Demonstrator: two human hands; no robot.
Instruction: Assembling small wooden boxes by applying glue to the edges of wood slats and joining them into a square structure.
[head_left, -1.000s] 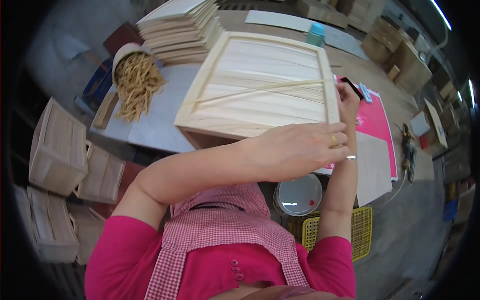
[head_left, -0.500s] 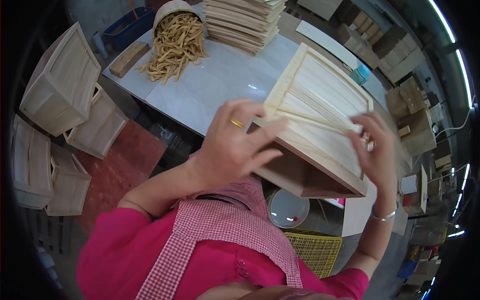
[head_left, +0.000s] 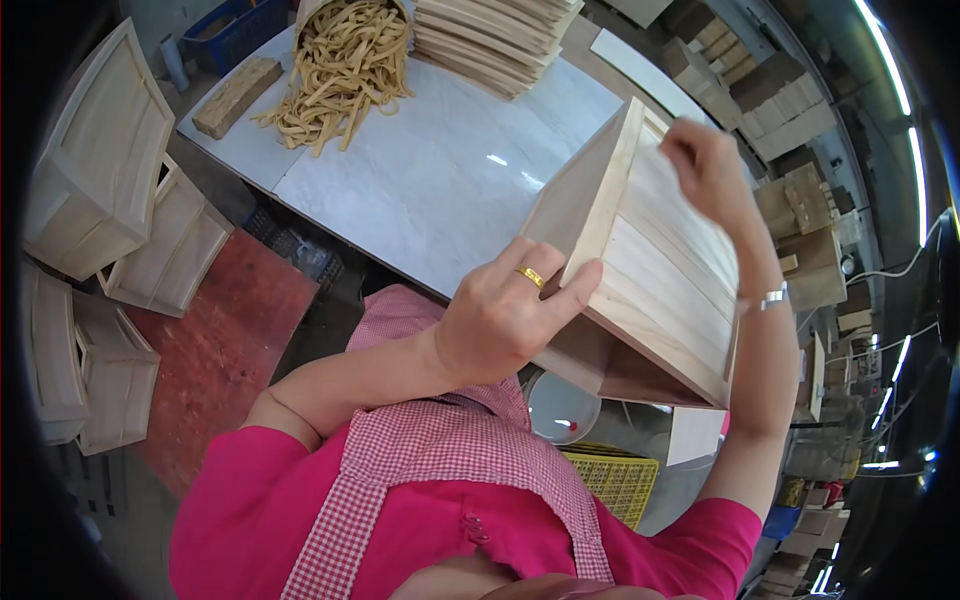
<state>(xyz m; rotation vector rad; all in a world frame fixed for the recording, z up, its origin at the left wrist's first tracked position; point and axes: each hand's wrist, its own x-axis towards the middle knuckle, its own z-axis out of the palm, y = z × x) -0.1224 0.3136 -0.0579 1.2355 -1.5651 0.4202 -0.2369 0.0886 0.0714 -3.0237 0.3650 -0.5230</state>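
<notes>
A pale wooden box (head_left: 660, 290) is tilted on the near right part of the table, its open side toward me. My left hand (head_left: 510, 315), with a gold ring, grips the box's near left corner, thumb on the panelled face and fingers behind the edge. Over the far right end of the same face, my right hand (head_left: 708, 175) is raised with its fingers curled in. Whether it pinches anything is hidden. Tan rubber bands (head_left: 345, 70) spill in a heap from a tipped bucket at the back of the table.
Several thin wooden panels (head_left: 490, 40) are stacked at the back beside the bands. A wood block (head_left: 237, 97) lies on the table's (head_left: 440, 170) left corner. Finished-looking wooden boxes (head_left: 100, 160) stand at left by a red board (head_left: 225, 350). A yellow crate (head_left: 620, 485) sits below right.
A band stretched between both hands across the box no longer shows. My left hand has closed on the box corner, and my right hand has moved up and away. The box has tilted.
</notes>
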